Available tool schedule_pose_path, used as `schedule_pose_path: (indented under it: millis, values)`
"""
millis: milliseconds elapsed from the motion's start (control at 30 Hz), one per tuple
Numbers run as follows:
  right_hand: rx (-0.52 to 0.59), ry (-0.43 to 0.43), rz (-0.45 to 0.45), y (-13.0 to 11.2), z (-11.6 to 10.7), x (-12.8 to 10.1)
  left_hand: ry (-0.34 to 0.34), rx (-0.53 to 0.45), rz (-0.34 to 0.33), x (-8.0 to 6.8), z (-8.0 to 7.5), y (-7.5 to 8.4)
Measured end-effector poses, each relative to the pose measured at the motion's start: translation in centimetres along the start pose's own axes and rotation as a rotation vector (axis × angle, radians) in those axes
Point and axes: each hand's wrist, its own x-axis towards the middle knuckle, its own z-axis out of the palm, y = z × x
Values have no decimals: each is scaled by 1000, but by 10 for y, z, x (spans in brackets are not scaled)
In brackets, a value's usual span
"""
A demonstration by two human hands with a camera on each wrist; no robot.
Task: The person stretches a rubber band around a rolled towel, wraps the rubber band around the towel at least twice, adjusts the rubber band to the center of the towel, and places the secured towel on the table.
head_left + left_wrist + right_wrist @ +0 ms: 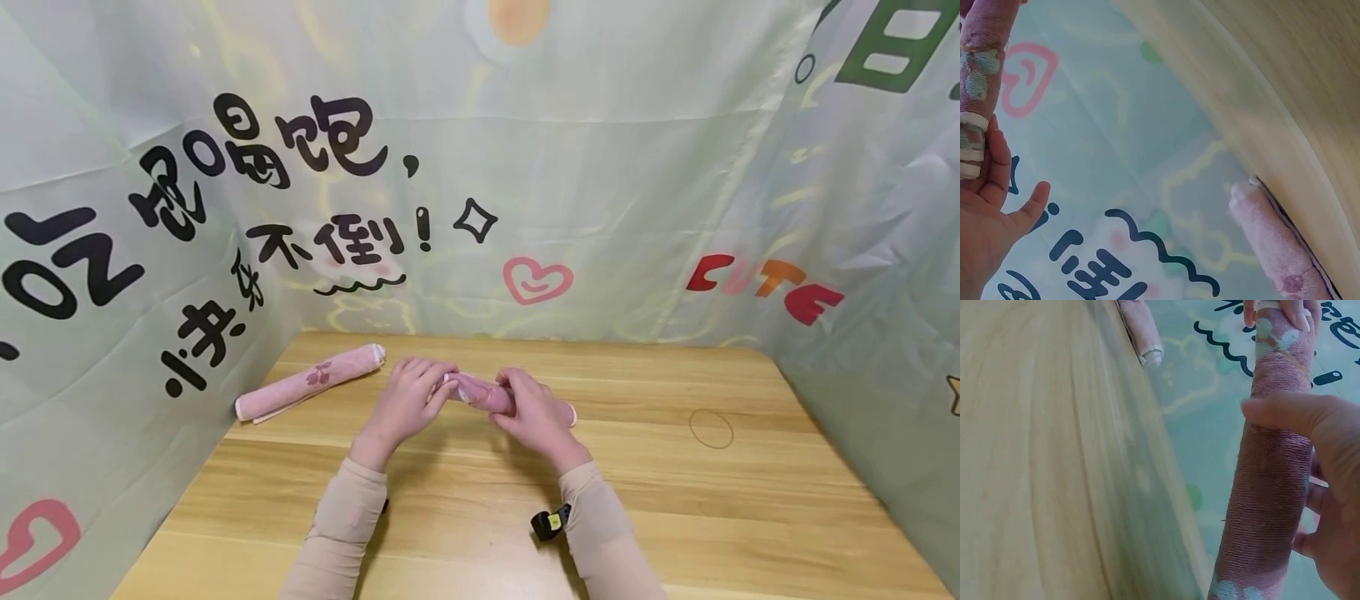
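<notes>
Head view, going left to right: a rolled pink towel (309,381) lies near the desk's (675,500) far left corner, its long axis slanting up toward the back edge. Beside it, the left hand (405,400) curls its fingers (420,369) around the left end of a second pink roll (480,392). That roll sits at the middle of the desk toward the far edge, its long axis running left to right and tipping slightly down to the right. The right hand (534,412) wraps its fingers around the roll's right half, thumb (1291,412) pressed across it. Both forearms, in beige sleeves, angle inward from the near edge, wrists bent down.
</notes>
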Motion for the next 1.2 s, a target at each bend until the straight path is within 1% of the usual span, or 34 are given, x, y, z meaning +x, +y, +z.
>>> schedule_pose_path:
  millis: [100, 200, 333, 433, 533, 667, 800, 1033, 1200]
  values:
    - [-9, 29, -16, 3, 0, -1, 5, -15, -13, -1, 2, 1]
    - [-9, 36, -14, 4, -1, -1, 27, -27, -24, -1, 3, 1]
    - [19, 37, 6, 3, -4, -2, 39, -21, -45, 0, 3, 0]
    - [44, 42, 24, 2, -6, -2, 34, -2, -49, 1, 3, 0]
    - [46, 47, 42, 2, -5, -2, 28, 26, -22, 2, 2, 0]
    - [49, 38, 82, 1, -5, -2, 33, 73, 47, 3, 3, 1]
    - [67, 20, 119, 0, -6, -2, 32, 103, 99, 2, 5, 1]
    - [116, -8, 152, -1, -6, -2, 17, 103, 130, 1, 7, 3]
    - [188, -30, 128, 0, -5, -2, 22, 90, 133, 1, 8, 2]
